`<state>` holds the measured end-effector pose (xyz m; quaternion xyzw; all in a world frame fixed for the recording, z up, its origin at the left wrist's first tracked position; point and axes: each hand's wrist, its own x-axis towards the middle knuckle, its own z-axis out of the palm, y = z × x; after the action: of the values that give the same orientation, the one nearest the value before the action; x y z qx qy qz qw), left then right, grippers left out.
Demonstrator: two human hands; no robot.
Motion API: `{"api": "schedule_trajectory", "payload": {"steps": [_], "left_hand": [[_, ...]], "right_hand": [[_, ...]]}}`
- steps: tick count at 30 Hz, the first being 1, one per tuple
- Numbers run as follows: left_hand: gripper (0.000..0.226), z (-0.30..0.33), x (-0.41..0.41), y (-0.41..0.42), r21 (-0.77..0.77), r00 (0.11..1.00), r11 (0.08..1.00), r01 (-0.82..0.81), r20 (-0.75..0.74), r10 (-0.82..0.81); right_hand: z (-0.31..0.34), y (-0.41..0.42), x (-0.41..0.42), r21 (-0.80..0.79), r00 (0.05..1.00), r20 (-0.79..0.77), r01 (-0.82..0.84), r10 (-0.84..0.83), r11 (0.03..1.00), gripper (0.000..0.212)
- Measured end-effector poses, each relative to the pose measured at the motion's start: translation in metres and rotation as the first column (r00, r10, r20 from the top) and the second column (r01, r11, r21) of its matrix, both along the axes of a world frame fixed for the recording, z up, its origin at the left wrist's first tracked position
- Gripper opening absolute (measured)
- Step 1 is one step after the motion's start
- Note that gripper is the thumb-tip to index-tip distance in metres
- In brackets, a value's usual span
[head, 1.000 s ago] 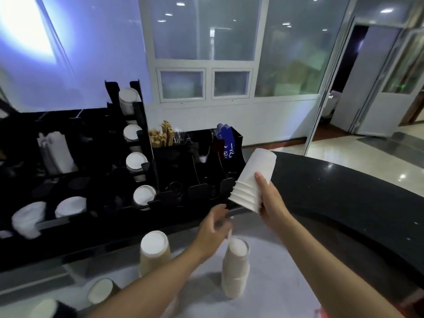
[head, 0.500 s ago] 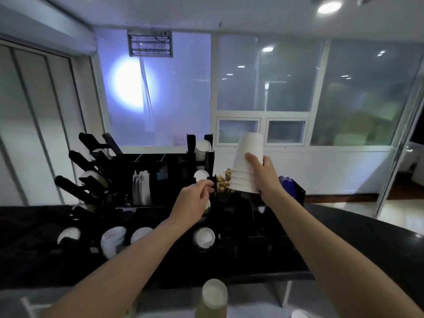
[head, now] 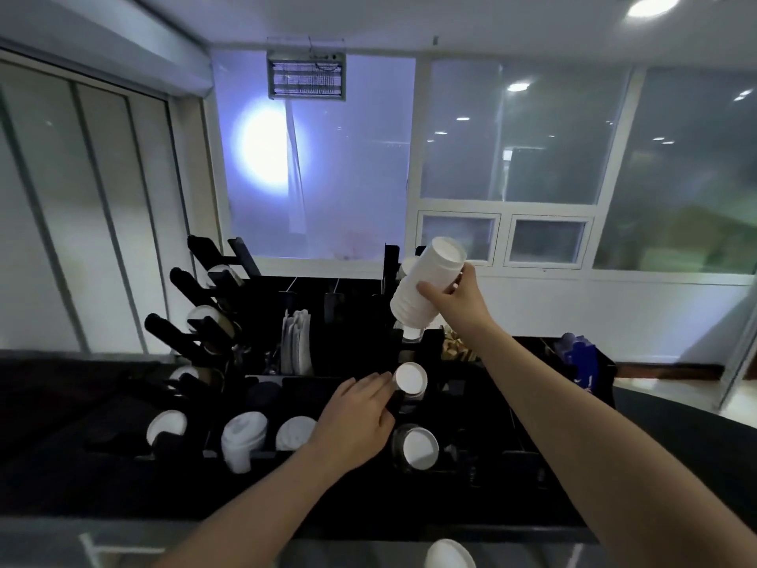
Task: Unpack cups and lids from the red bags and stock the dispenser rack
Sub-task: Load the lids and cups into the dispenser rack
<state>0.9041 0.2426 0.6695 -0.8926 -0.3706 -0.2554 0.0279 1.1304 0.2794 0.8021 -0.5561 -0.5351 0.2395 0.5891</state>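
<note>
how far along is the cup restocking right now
Partly done: the dispenser rack already shows cups in its lower tubes. In hand: the right hand grips a white cup stack tilted over the rack, while the left hand touches a middle cup. Left: loading that stack.

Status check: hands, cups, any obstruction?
Right hand grips white cup stack, tilted above the dispenser rack. Left hand touches a racked cup. Nothing blocking.
</note>
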Motion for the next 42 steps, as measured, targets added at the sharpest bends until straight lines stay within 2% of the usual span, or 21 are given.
{"api": "schedule_trajectory", "payload": {"steps": [5, 7, 9, 11, 13, 17, 19, 23, 25, 27, 29, 30, 31, 33, 34, 35, 37, 39, 42], "left_hand": [[0.058, -0.005, 0.002, 0.002, 0.028, 0.997, 0.999, 0.015, 0.072, -0.017], [0.059, -0.006, 0.002, 0.003, 0.047, 0.995, 0.999, 0.024, 0.093, -0.028], [0.056, -0.006, 0.002, 0.005, 0.068, 0.993, 0.997, 0.038, 0.112, -0.046], [0.052, -0.007, 0.003, 0.006, 0.084, 0.990, 0.995, 0.052, 0.129, -0.063], [0.048, -0.006, 0.003, 0.007, 0.099, 0.984, 0.993, 0.070, 0.158, -0.085], [0.044, -0.008, 0.005, 0.007, 0.137, 0.973, 0.987, 0.089, 0.201, -0.116], [0.042, -0.009, 0.005, 0.008, 0.141, 0.969, 0.986, 0.091, 0.216, -0.120], [0.043, -0.010, 0.005, 0.007, 0.138, 0.965, 0.987, 0.085, 0.235, -0.116], [0.042, -0.009, 0.006, 0.007, 0.136, 0.963, 0.987, 0.091, 0.239, -0.122], [0.042, -0.009, 0.007, 0.006, 0.125, 0.969, 0.989, 0.084, 0.220, -0.110], [0.042, -0.006, 0.006, 0.002, 0.129, 0.980, 0.991, 0.041, 0.188, -0.065], [0.041, -0.004, 0.007, -0.001, 0.140, 0.983, 0.990, 0.019, 0.180, -0.044], [0.039, -0.001, 0.007, -0.004, 0.153, 0.982, 0.988, 0.010, 0.186, -0.039], [0.029, 0.002, 0.012, -0.019, 0.200, 0.968, 0.979, 0.034, 0.236, -0.082], [0.024, 0.003, 0.017, -0.028, 0.228, 0.962, 0.973, 0.048, 0.251, -0.106], [0.022, 0.005, 0.024, -0.038, 0.252, 0.961, 0.966, 0.056, 0.248, -0.121], [0.028, 0.006, 0.043, -0.061, 0.288, 0.968, 0.955, 0.072, 0.212, -0.137], [0.034, 0.008, 0.065, -0.085, 0.263, 0.970, 0.957, 0.122, 0.171, -0.171], [0.039, 0.007, 0.100, -0.115, 0.197, 0.978, 0.968, 0.158, 0.105, -0.181]], "right_hand": [[-0.023, 0.017, -0.003, -0.061, 0.963, 0.264, 0.073, -0.054, 0.995, 0.081], [-0.031, 0.021, -0.006, -0.036, 0.905, 0.403, 0.164, -0.136, 0.986, 0.088], [-0.034, 0.023, -0.008, 0.014, 0.809, 0.537, 0.275, -0.239, 0.961, 0.102], [-0.036, 0.022, -0.007, 0.059, 0.774, 0.579, 0.275, -0.257, 0.960, 0.105], [-0.039, 0.022, -0.003, 0.084, 0.747, 0.628, 0.212, -0.217, 0.974, 0.090], [-0.050, 0.025, 0.003, 0.088, 0.667, 0.725, 0.155, -0.170, 0.984, 0.044], [-0.057, 0.026, 0.002, 0.130, 0.626, 0.759, 0.126, -0.181, 0.983, 0.031], [-0.061, 0.026, 0.002, 0.179, 0.599, 0.768, 0.136, -0.225, 0.974, 0.024], [-0.055, 0.026, 0.000, 0.093, 0.565, 0.803, 0.190, -0.187, 0.977, 0.032], [-0.048, 0.024, 0.000, -0.008, 0.493, 0.863, 0.235, -0.112, 0.972, 0.039], [-0.044, 0.017, 0.001, -0.051, 0.436, 0.898, 0.247, -0.064, 0.968, 0.037], [-0.043, 0.012, 0.003, -0.033, 0.453, 0.888, 0.244, -0.083, 0.969, 0.034], [-0.044, 0.005, 0.007, 0.003, 0.515, 0.847, 0.237, -0.129, 0.971, 0.030], [-0.046, -0.014, 0.015, 0.068, 0.698, 0.683, 0.234, -0.216, 0.970, 0.022], [-0.047, -0.027, 0.019, 0.079, 0.760, 0.605, 0.237, -0.236, 0.968, 0.020], [-0.048, -0.040, 0.025, 0.088, 0.784, 0.568, 0.244, -0.250, 0.966, 0.018], [-0.052, -0.069, 0.036, 0.093, 0.755, 0.604, 0.254, -0.257, 0.963, 0.016], [-0.057, -0.099, 0.048, 0.057, 0.729, 0.646, 0.250, -0.227, 0.966, 0.014], [-0.070, -0.146, 0.072, -0.032, 0.754, 0.623, 0.287, -0.206, 0.957, 0.003]]}}
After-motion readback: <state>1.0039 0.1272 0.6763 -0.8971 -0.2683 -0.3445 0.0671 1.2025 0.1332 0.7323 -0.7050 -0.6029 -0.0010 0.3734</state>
